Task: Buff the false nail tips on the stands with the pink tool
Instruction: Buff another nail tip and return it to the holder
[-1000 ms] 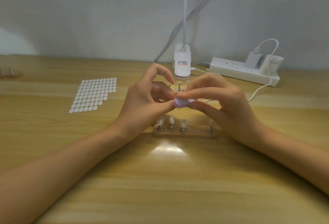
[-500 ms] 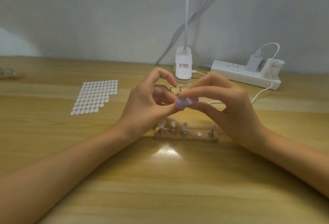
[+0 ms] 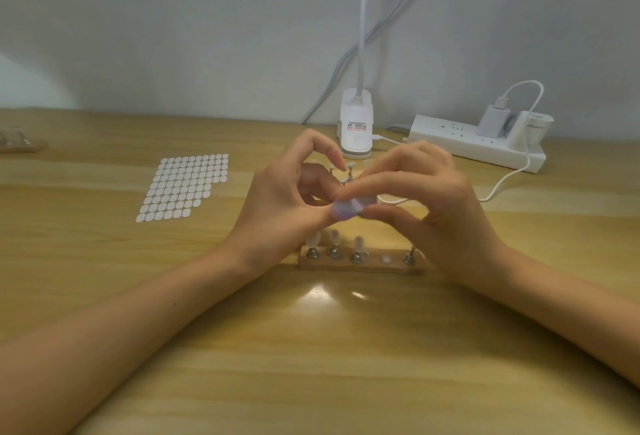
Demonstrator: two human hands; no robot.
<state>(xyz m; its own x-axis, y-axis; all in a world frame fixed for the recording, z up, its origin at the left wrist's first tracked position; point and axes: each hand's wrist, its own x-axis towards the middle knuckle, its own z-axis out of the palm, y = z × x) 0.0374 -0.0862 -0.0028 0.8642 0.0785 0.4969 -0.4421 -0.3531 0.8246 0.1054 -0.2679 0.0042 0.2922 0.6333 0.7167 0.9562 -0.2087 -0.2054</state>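
Note:
A wooden base [image 3: 360, 263] lies at the table's middle with several small metal stands; three at its left carry clear false nail tips [image 3: 358, 244]. One socket with a white dot stands bare. My right hand [image 3: 436, 206] pinches the pale pink-lilac tool [image 3: 348, 209] above the base. My left hand [image 3: 280, 206] pinches a small metal stand; only its top [image 3: 349, 171] shows behind the fingers. The nail tip on that stand is hidden by the tool and fingers.
A sheet of white oval stickers [image 3: 183, 187] lies to the left. Behind the hands stand a white clip lamp base [image 3: 356, 130] and a white power strip [image 3: 474, 144] with chargers and a cable [image 3: 509, 178]. Another wooden holder [image 3: 17, 142] sits at the far left edge.
The hands stay together above the base; the pink tool has shifted slightly against the held stand. Nothing on the table has moved.

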